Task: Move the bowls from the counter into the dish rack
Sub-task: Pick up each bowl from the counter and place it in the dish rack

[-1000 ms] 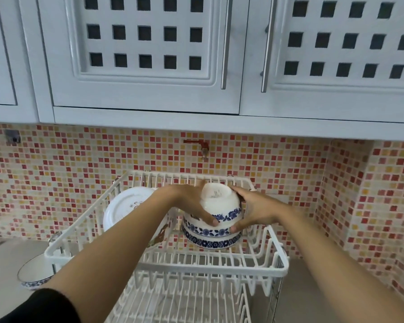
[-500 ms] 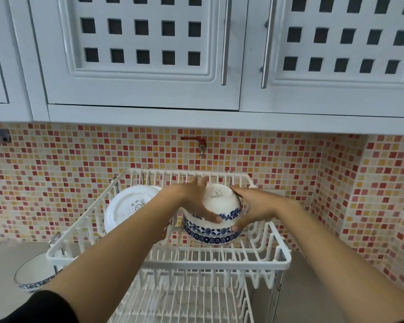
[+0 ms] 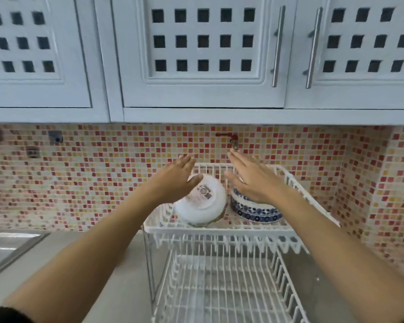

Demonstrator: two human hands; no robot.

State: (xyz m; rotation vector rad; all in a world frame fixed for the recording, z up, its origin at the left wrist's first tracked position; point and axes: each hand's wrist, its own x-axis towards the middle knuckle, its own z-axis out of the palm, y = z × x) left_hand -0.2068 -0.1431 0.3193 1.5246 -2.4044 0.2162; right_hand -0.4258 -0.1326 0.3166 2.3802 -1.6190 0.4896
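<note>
A white two-tier dish rack [image 3: 219,231] stands against the tiled wall. On its upper tier, stacked blue-patterned bowls [image 3: 254,212] sit upside down at the right, partly hidden by my right hand [image 3: 250,180]. A white bowl or plate [image 3: 202,203] leans on its side to their left. My right hand hovers open just above the stacked bowls, fingers spread. My left hand [image 3: 175,180] is open too, raised over the white dish, holding nothing.
White cabinets [image 3: 203,54] hang low above the rack. A small red tap [image 3: 231,138] sticks out of the wall behind my hands. A steel sink drainboard [image 3: 7,248] lies at the left. The rack's lower tier [image 3: 222,287] holds nothing visible.
Both hands have let go of the top blue-patterned bowl and lifted away open. The view has swung left, so the rack now sits further right and the counter bowl is out of view.
</note>
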